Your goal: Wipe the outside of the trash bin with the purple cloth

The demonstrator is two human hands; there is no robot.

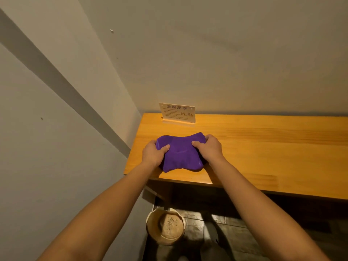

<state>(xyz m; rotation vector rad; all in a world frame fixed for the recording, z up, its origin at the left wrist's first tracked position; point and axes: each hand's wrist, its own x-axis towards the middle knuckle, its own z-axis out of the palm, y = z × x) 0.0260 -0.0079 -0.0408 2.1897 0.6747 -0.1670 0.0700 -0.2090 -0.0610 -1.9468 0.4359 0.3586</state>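
Head view, only one on offer. Purple cloth (181, 152) lying bunched on the wooden desk (263, 147), near the front-left corner by the wall. Left hand (154, 153) gripping the cloth's left edge, thumb on top and fingers curled round the fabric. Right hand (209, 147) same deal on the right edge, thumb pressed into the top, fingers wrapped over the far corner. So both closed on the cloth, neither really open. Little sign card (177, 113) propped at the back of the desk against the wall, well clear of the hands.

Trash bin (165, 226) down on the floor below the desk edge, round, light-coloured, open-topped, some crumbly bits visible at the bottom. Well apart from the cloth, nothing touching it.

Progress-wise: basically at the start, by the look of it. Cloth grabbed, still resting on the desk. No wiping visible yet. Left to do: lift the cloth, get down to the bin, go round the whole outside.
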